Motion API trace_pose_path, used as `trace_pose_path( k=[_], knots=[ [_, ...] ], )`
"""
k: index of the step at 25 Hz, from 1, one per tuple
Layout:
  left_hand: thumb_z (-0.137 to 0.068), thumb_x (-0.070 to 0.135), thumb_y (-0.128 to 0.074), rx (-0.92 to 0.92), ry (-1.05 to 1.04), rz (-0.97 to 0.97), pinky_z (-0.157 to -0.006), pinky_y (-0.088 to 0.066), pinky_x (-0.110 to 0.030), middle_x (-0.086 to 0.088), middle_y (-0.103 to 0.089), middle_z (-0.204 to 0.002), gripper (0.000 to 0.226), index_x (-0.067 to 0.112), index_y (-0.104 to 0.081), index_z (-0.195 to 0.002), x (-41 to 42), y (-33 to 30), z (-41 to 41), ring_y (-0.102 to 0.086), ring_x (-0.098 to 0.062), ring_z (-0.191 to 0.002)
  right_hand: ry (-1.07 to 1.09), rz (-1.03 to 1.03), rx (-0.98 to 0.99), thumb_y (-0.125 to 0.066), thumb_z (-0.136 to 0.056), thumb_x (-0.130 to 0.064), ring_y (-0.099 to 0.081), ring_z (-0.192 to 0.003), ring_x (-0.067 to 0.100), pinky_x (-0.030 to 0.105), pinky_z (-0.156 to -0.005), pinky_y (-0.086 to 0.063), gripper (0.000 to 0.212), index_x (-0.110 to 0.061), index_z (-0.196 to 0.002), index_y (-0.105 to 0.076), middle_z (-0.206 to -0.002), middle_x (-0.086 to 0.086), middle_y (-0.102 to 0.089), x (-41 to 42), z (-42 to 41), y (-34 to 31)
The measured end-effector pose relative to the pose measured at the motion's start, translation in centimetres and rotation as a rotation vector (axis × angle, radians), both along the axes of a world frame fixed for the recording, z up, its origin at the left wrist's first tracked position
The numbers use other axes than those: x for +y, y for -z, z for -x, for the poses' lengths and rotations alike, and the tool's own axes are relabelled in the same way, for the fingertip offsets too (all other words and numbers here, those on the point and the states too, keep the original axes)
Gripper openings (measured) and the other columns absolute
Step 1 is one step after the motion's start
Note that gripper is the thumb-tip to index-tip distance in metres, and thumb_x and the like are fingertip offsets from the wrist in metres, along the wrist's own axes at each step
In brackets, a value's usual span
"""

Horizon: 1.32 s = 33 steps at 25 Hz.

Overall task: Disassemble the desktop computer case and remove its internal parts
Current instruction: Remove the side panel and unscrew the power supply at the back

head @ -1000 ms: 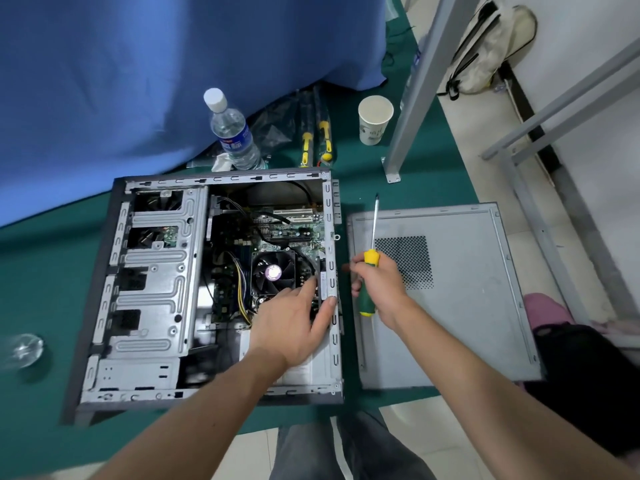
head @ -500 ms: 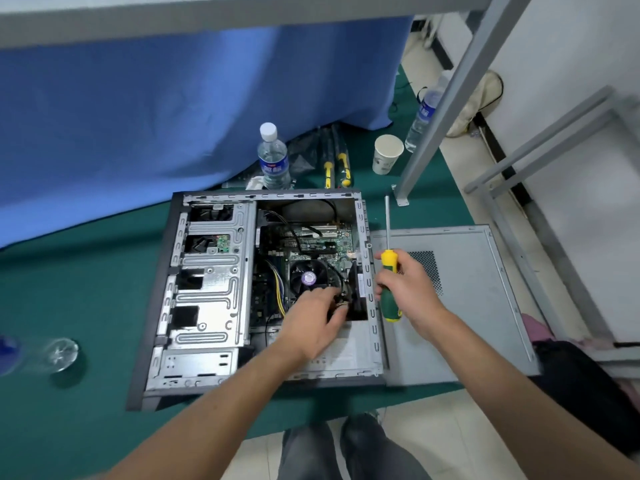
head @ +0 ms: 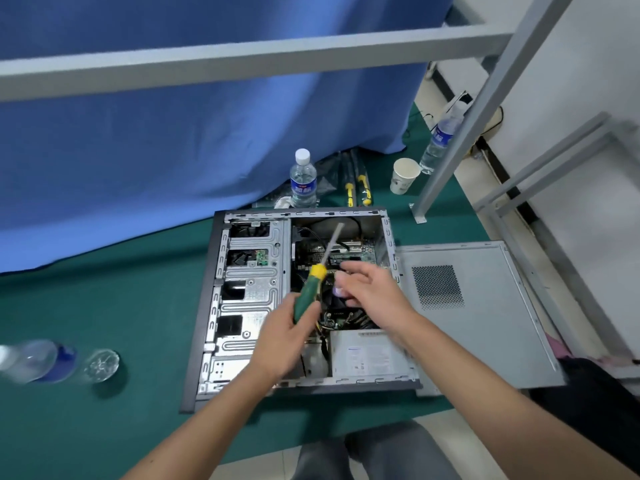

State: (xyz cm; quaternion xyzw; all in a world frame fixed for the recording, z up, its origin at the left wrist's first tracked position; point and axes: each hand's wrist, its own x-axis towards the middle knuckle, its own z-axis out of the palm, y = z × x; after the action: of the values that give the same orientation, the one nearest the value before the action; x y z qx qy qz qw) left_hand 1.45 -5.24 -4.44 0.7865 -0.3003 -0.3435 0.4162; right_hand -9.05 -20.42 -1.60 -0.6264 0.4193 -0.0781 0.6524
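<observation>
The open computer case [head: 221,306] lies flat on the green mat, its drive cage [head: 252,292] on the left and motherboard [head: 349,252] on the right. Over the case, my left hand [head: 287,337] grips the green-and-yellow screwdriver [head: 311,289] by its handle, shaft pointing up and away over the motherboard. My right hand [head: 370,292] hovers over the CPU fan with fingers spread and nothing in it. It hides most of the fan. The power supply [head: 370,355] sits at the case's near right corner. The removed side panel [head: 485,313] rests flat to the right.
A water bottle [head: 303,181] and yellow-handled tools [head: 360,192] stand behind the case. A paper cup [head: 403,174] and a second bottle [head: 440,143] are near a grey frame leg [head: 450,147]. Another bottle [head: 52,362] lies at left. A blue curtain hangs behind.
The screwdriver has passed from my right hand to my left. My right hand moved left over the fan and opened. The view tilted up and back.
</observation>
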Motion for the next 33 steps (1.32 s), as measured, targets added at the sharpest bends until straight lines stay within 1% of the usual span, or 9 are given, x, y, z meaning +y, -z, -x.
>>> trace_pose_path(
  k=[4, 8, 11, 17, 19, 22, 27, 30, 33],
  knots=[
    [-0.099, 0.050, -0.041, -0.369, -0.212, -0.292, -0.048, -0.042, -0.029, 0.000, -0.058, -0.069, 0.034, 0.021, -0.044, -0.082, 2.6, 1.9, -4.1, -0.056, -0.015, -0.055, -0.031, 0.614, 0.410, -0.056, -0.096, -0.031, -0.042, -0.127, 0.016, 0.039, -0.112, -0.035, 0.048, -0.021, -0.142, -0.043, -0.135, 0.000, -0.048, -2.8, 0.6, 2.4],
    [-0.099, 0.043, -0.041, -0.569, -0.256, -0.401, -0.059, -0.038, -0.036, -0.006, -0.054, -0.081, 0.032, 0.013, -0.040, -0.086, 2.3, 3.5, -5.8, -0.050, -0.026, -0.070, -0.132, 0.715, 0.631, -0.054, -0.097, -0.032, -0.018, -0.144, 0.028, 0.044, -0.116, -0.024, 0.069, -0.019, -0.154, -0.017, -0.158, 0.009, -0.017, -4.5, 0.8, 5.7],
    [-0.099, 0.038, -0.043, -0.697, -0.222, -0.428, -0.058, -0.036, -0.035, -0.009, -0.051, -0.082, 0.027, 0.013, -0.040, -0.089, 1.3, 4.1, -6.0, -0.046, -0.027, -0.071, -0.128, 0.812, 0.702, -0.049, -0.100, -0.023, -0.021, -0.145, 0.029, 0.040, -0.109, -0.038, 0.074, -0.019, -0.157, -0.002, -0.163, 0.008, -0.004, -4.2, 0.9, 8.0],
    [-0.096, 0.029, -0.054, -0.874, -0.264, -0.415, -0.062, -0.034, -0.039, -0.024, -0.052, -0.101, 0.033, -0.003, -0.051, -0.103, 1.0, 4.8, -6.3, -0.051, -0.039, -0.085, -0.063, 0.873, 0.664, -0.046, -0.098, -0.017, -0.036, -0.135, 0.027, 0.041, -0.094, -0.051, 0.069, -0.020, -0.156, -0.009, -0.159, 0.008, -0.015, -4.4, 1.1, 9.0],
    [-0.096, 0.037, -0.047, -0.948, -0.189, -0.419, -0.082, -0.041, -0.045, -0.026, -0.048, -0.128, 0.052, -0.003, -0.045, -0.129, 0.3, 4.7, -5.5, -0.048, -0.040, -0.111, -0.042, 0.857, 0.636, -0.048, -0.096, -0.013, -0.037, -0.135, 0.026, 0.041, -0.095, -0.049, 0.070, -0.021, -0.156, -0.012, -0.159, 0.007, -0.018, -4.5, 1.2, 9.0],
    [-0.099, 0.031, -0.046, -0.956, 0.192, -0.219, -0.107, -0.035, -0.047, -0.018, -0.037, -0.149, 0.053, 0.010, -0.037, -0.147, -1.8, 5.0, -3.7, -0.033, -0.034, -0.139, -0.010, 0.822, 0.569, -0.046, -0.098, -0.015, -0.036, -0.136, 0.024, 0.042, -0.099, -0.045, 0.064, -0.023, -0.155, -0.017, -0.159, 0.005, -0.020, -4.4, 1.3, 9.1],
    [-0.087, 0.006, -0.056, -0.749, 0.303, -0.174, -0.114, -0.030, -0.047, -0.017, -0.044, -0.146, 0.051, 0.005, -0.052, -0.137, -2.9, 6.6, -3.7, -0.029, -0.033, -0.143, 0.047, 0.779, 0.447, -0.040, -0.102, -0.020, -0.039, -0.134, 0.024, 0.041, -0.102, -0.042, 0.054, -0.021, -0.154, -0.025, -0.158, 0.002, -0.025, -4.8, 1.6, 9.0],
    [-0.084, 0.014, -0.047, -0.787, 0.305, -0.192, -0.110, -0.029, -0.041, -0.010, -0.046, -0.142, 0.048, 0.011, -0.056, -0.131, -2.6, 6.9, -3.7, -0.025, -0.027, -0.144, 0.061, 0.768, 0.399, -0.042, -0.102, -0.022, -0.046, -0.127, 0.022, 0.039, -0.100, -0.047, 0.050, -0.019, -0.151, -0.031, -0.153, 0.001, -0.032, -4.9, 1.8, 8.9],
    [-0.086, 0.016, -0.045, -0.812, 0.307, -0.210, -0.104, -0.031, -0.041, -0.006, -0.049, -0.138, 0.044, 0.015, -0.057, -0.128, -3.0, 7.2, -3.9, -0.023, -0.026, -0.145, 0.066, 0.839, 0.427, -0.043, -0.099, -0.031, -0.053, -0.104, 0.018, 0.036, -0.091, -0.050, 0.039, -0.014, -0.134, -0.045, -0.127, 0.003, -0.047, -7.1, 0.8, 8.8]
  ],
)
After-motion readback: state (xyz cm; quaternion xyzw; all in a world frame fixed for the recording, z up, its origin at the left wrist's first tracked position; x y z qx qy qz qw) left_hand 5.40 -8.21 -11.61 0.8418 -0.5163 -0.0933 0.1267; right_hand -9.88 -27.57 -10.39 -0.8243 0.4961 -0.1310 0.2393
